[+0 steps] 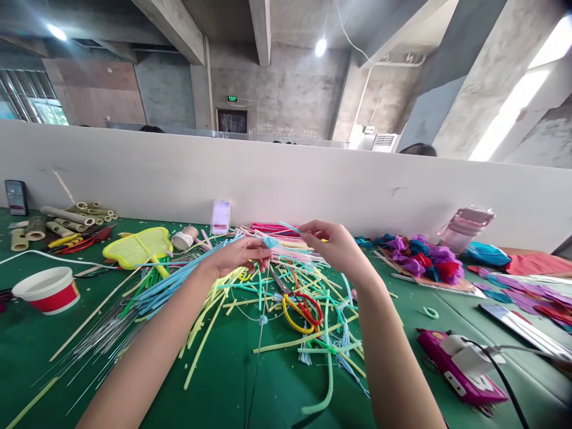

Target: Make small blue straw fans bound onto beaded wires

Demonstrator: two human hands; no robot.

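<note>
My left hand (243, 255) pinches a thin wire stem (254, 375) just below a small light-blue tuft (270, 242) at its top. The stem hangs down toward the table's near edge, with a small blue bead-like knot (263, 320) partway along. To the right, slightly higher, my right hand (328, 241) closes thumb and fingers on a short turquoise pipe cleaner (289, 227), its free end pointing left. Scissors (301, 313) with red and yellow handles lie beneath, among yellow-green pipe cleaners (205, 345). Blue pipe cleaners (179, 280) are bunched under my left wrist.
A paper cup (47, 290), a yellow net-like paddle (138, 247) and bamboo pieces (71, 223) are at left. A phone (220, 216) leans on the white partition (179, 173). At right are a pink bottle (467, 229), purple and red petals (420, 259) and a purple power strip (460, 366).
</note>
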